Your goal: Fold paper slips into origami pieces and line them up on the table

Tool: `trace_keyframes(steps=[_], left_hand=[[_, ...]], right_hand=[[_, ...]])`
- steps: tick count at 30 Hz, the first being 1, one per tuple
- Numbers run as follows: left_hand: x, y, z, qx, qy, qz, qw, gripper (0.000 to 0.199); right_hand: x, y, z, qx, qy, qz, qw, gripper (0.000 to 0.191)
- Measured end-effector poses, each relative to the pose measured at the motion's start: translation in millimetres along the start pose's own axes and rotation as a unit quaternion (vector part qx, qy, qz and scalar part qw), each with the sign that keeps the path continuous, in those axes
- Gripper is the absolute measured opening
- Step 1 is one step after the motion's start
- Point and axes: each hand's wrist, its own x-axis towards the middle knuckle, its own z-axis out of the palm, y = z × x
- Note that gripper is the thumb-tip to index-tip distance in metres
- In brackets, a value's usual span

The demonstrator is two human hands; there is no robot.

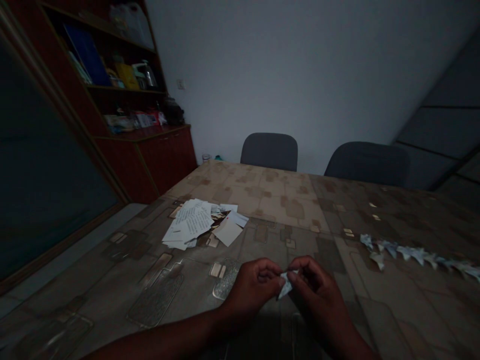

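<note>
A small piece of folded paper [286,287] is held between my two hands, above the near part of the table. My left hand [255,285] pinches its left side with thumb and fingers. From the other side, my right hand [313,285] has its thumb and fingertips closed on the paper. Parts of the paper are hidden behind the fingertips. Beyond my left hand lies a loose pile of printed paper sheets [191,222], with blank paper pieces [228,229] at its right. Off to the right, several small folded paper pieces [412,254] lie in a row.
A patterned cloth covers the table [277,200]. Two grey chairs, one in the middle [269,150] and one at the right [367,162], stand at its far side by the wall. A reddish-brown cabinet [165,155] with filled shelves is at the left. The room is dim.
</note>
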Motion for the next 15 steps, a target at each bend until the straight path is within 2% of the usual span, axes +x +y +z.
trace_keyframes(steps=[9, 12, 15], left_hand=[[-1, 8, -2.2, -0.039, -0.021, -0.003, 0.999, 0.035], [1, 7, -2.9, -0.044, -0.040, -0.010, 0.998, 0.033], [2, 4, -3.1, 0.001, -0.043, -0.010, 0.999, 0.025]], right_hand=[[3, -5, 5, 0.069, 0.007, 0.016, 0.997, 0.027], [7, -5, 1, 0.074, -0.035, 0.038, 0.996, 0.028], [9, -8, -6, 0.017, -0.074, 0.038, 0.996, 0.023]])
